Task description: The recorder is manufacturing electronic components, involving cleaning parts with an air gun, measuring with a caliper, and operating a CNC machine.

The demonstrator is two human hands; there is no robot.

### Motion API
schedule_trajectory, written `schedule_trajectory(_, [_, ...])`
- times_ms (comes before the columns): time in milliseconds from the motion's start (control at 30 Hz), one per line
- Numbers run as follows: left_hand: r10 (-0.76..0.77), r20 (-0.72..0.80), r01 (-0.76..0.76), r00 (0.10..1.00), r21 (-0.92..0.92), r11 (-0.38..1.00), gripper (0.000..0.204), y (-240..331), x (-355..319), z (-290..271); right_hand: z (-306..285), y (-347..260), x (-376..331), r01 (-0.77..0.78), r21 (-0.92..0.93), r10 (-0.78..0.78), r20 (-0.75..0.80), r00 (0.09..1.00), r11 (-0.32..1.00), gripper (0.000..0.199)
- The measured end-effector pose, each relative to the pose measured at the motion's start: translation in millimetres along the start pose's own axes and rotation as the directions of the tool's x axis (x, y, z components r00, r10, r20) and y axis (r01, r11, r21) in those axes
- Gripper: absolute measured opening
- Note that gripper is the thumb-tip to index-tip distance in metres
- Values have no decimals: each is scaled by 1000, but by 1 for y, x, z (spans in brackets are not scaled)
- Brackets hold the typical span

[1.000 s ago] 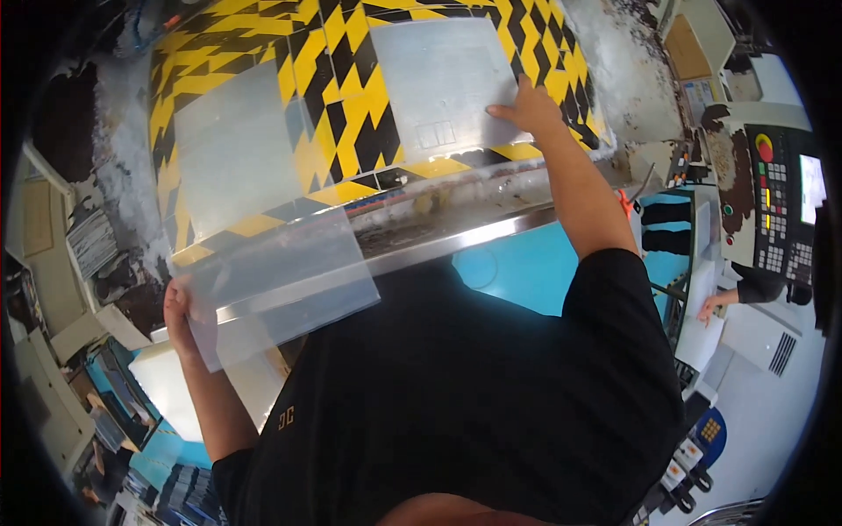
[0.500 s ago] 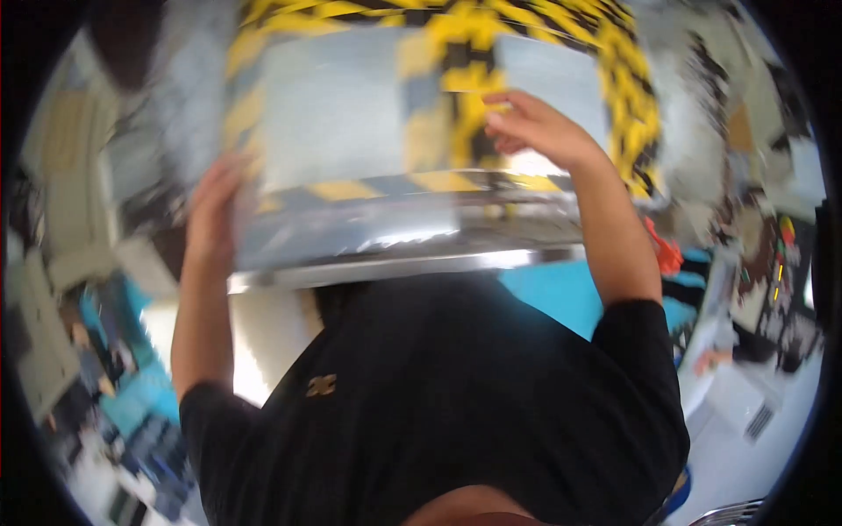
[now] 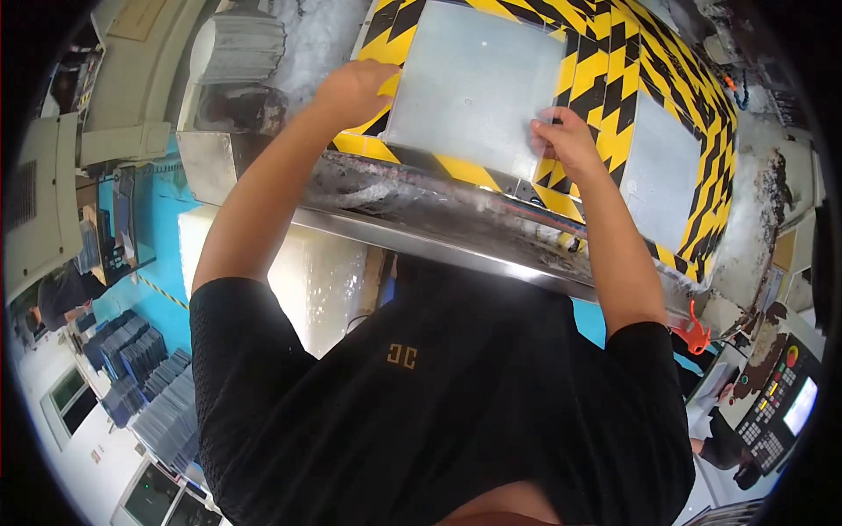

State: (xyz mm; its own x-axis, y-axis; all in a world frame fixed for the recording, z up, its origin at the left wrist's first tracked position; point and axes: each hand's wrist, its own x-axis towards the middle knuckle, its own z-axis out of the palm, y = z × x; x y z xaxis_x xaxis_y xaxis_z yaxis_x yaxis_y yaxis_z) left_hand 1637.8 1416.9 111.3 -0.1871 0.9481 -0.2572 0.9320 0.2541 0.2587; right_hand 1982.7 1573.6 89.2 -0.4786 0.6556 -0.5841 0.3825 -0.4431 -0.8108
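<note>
Both grips grasping grey metal plate [image 3: 474,83]: left hand [image 3: 355,88], right hand [image 3: 566,140]; yellow-black striped machine bed [image 3: 675,79], workshop.

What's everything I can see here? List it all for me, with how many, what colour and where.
metal plate: one, grey, on the striped bed, between both hands
second metal plate: one, grey, on the bed to the right
striped bed: one, yellow and black, top centre
steel rail: one, silver, along the bed's near edge
stacked sheets: several piles, grey, lower left
control panel: one, dark with coloured buttons, lower right
orange clip: one, right of the rail
left hand: on the plate's left edge
right hand: on its right edge
</note>
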Motion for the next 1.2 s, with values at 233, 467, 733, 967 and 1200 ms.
schedule_trajectory(233, [333, 90, -344, 939, 203, 917, 69, -11, -14, 15, 4, 2, 2, 7, -1, -7, -28, 1000, 1000, 34])
schedule_trajectory(467, [309, 131, -329, 942, 180, 927, 75, -9, -12, 11, 4, -3, -1, -3, -19, 2, -46, 999, 1000, 34])
schedule_trajectory(733, [280, 165, -307, 946, 168, 937, 86, 1, -19, 6, 4, 0, 1, -10, -27, 8, -63, 998, 1000, 38])
schedule_trajectory(967, [279, 204, -326, 938, 252, 911, 88, 7, -15, 0, 11, -12, -12, -9, -304, -51, -189, 981, 953, 42])
schedule_trajectory(1200, [347, 169, -379, 923, 226, 898, 83, -8, -10, 6, -57, -8, -112, 108, -681, -335, -211, 918, 724, 40])
